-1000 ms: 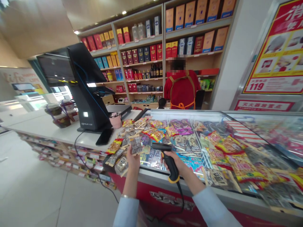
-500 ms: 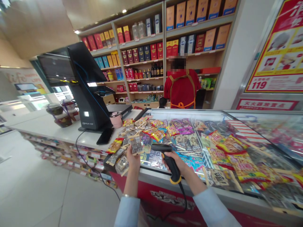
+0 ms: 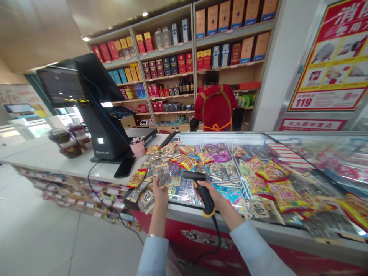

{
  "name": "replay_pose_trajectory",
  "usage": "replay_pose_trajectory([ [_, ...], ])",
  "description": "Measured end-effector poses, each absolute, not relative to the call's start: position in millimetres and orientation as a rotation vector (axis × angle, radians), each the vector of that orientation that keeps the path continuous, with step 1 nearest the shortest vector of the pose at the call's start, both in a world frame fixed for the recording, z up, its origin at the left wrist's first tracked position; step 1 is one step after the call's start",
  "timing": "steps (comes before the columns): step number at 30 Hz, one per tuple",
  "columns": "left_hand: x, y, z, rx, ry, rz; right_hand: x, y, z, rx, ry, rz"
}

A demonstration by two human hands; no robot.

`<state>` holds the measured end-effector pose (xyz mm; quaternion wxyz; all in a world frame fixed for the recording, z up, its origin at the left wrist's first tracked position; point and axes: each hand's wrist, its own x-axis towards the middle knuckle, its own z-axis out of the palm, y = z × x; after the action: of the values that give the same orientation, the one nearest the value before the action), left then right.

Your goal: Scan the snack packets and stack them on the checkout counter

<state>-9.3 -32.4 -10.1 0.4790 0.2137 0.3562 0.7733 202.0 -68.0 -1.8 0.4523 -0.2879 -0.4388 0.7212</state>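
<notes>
My left hand (image 3: 160, 191) is closed on the edge of a clear snack packet (image 3: 163, 175) with dark contents, held up above the freezer's glass top. In my right hand (image 3: 211, 193) is a black and yellow barcode scanner (image 3: 206, 197), fingers wrapped round its handle. The scanner's head points left toward the packet, a short gap apart. Around my left hand lie more clear packets (image 3: 146, 198) and a red and yellow snack bag (image 3: 137, 178). Further bags (image 3: 189, 163) are heaped behind the packet.
A chest freezer (image 3: 198, 135) spans the front, with more snack bags (image 3: 287, 193) at right. On the counter (image 3: 86, 168) stand a checkout terminal (image 3: 106, 130), a black phone (image 3: 124, 167) and a pink cup (image 3: 138, 147). A person in a red top (image 3: 215, 107) stands by the shelves. The scanner's cable (image 3: 217, 234) hangs down.
The whole view has shifted slightly, so the scene sits a little further left. Both hands keep their hold on the packet and the scanner, with little movement between them.
</notes>
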Motion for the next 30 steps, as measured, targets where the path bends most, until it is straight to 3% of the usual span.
replay_pose_trajectory([
  [9,35.5,-50.2,-3.1,0.622,0.806,1.896,250.4,-91.8,30.0,-0.594,-0.835,1.695],
  [13,101.1,-74.0,11.3,1.103,0.829,1.721,312.0,-120.9,52.0,-0.625,-0.824,1.492],
  [16,153.2,-93.8,23.3,1.754,0.761,1.393,362.8,-143.9,59.1,-0.653,-0.777,1.336],
  [24,236.0,-113.5,9.7,2.632,0.502,0.895,482.1,-191.3,43.9,-0.685,-0.649,0.943],
  [30,243.9,-110.4,0.0,2.743,0.465,0.917,533.8,-197.3,12.3,-0.663,-0.538,0.78],
])
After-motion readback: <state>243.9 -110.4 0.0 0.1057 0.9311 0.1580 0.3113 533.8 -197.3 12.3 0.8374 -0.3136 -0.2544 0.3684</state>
